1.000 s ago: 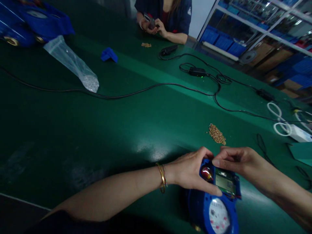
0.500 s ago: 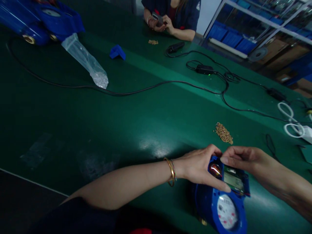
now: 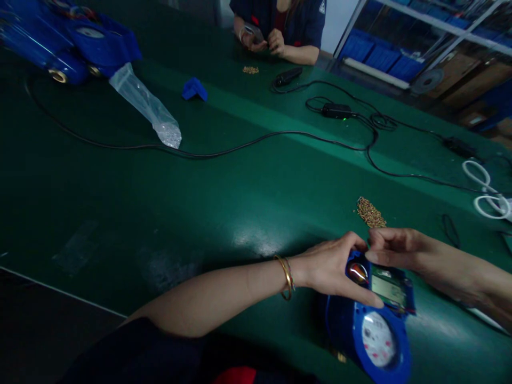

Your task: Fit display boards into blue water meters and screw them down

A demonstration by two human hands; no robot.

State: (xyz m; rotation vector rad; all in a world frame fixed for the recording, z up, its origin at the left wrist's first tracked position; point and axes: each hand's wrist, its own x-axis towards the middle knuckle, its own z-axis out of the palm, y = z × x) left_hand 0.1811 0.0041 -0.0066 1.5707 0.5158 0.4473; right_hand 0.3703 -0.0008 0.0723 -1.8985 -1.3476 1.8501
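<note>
Since half a second ago the view's shifted slightly; your hands stay on the blue meter (image 3: 344, 325), lower right on the green table (image 3: 224, 208). Your left hand (image 3: 334, 269) grips its upper housing, thumb across. Your right hand's (image 3: 394, 248) fingertips are pinched at the housing's far edge; can't tell if they hold anything. Brass pile (image 3: 371, 212) sits just beyond. Tabletop stretches from your left forearm to the black cable (image 3: 244, 145).

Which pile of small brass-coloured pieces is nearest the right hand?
The larger-looking pile, just beyond the right hand; the other pile lies by the co-worker.
</note>
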